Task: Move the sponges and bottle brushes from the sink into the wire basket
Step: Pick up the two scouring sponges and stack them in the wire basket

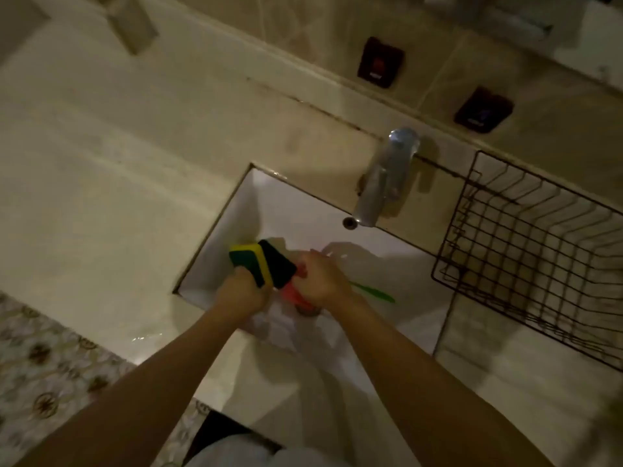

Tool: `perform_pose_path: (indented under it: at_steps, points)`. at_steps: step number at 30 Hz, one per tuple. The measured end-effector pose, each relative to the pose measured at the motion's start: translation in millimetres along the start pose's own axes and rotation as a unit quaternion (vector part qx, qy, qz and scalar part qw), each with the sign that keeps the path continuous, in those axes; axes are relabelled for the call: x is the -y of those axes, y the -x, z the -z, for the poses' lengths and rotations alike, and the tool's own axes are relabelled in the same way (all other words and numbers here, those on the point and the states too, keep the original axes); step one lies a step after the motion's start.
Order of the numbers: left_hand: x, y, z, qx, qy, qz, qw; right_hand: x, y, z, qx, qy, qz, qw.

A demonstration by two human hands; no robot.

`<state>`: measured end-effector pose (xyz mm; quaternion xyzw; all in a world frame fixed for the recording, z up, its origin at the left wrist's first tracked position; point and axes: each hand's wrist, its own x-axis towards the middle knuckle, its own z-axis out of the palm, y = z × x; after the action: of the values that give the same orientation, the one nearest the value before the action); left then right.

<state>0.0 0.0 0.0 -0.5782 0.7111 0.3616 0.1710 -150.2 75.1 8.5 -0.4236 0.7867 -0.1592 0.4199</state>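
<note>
Both my hands are down in the white sink (pixel 236 210). My left hand (pixel 241 291) grips two yellow-and-green sponges (pixel 261 264), held together and lifted above the basin floor. My right hand (pixel 323 281) is closed on a red-orange object (pixel 293 294), a sponge or brush part, near the drain. A green brush handle (pixel 374 293) sticks out to the right from under that hand. The dark wire basket (pixel 526 251) stands on the counter to the right of the sink, with nothing visible inside.
A chrome tap (pixel 384 183) juts over the sink's back edge. The pale counter (pixel 101 203) stretches to the left. Two dark wall switches (pixel 381 62) sit on the tiled wall behind. Patterned floor shows at the lower left.
</note>
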Motion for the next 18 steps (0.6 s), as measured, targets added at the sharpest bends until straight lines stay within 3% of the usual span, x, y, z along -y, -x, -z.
perform_pose_path:
  at_steps: [3,6,9,13,18]
  points:
    - [7,-10,-3,-0.013,0.144,0.087,0.986,6,-16,-18,-0.025,0.032,0.012,0.999]
    - [4,-23,-6,-0.034,0.206,0.135,0.968,9,-33,-37,-0.017,0.125,0.003,0.992]
    - [8,-36,-11,-0.048,0.208,0.12,0.97,8,-47,-56,-0.024,0.245,-0.004,0.969]
    - [19,-46,-10,-0.037,0.192,0.092,0.976,6,-49,-73,-0.066,0.313,0.014,0.947]
    - [19,-34,14,-0.014,0.184,0.04,0.982,23,-35,-62,-0.113,0.296,-0.021,0.948]
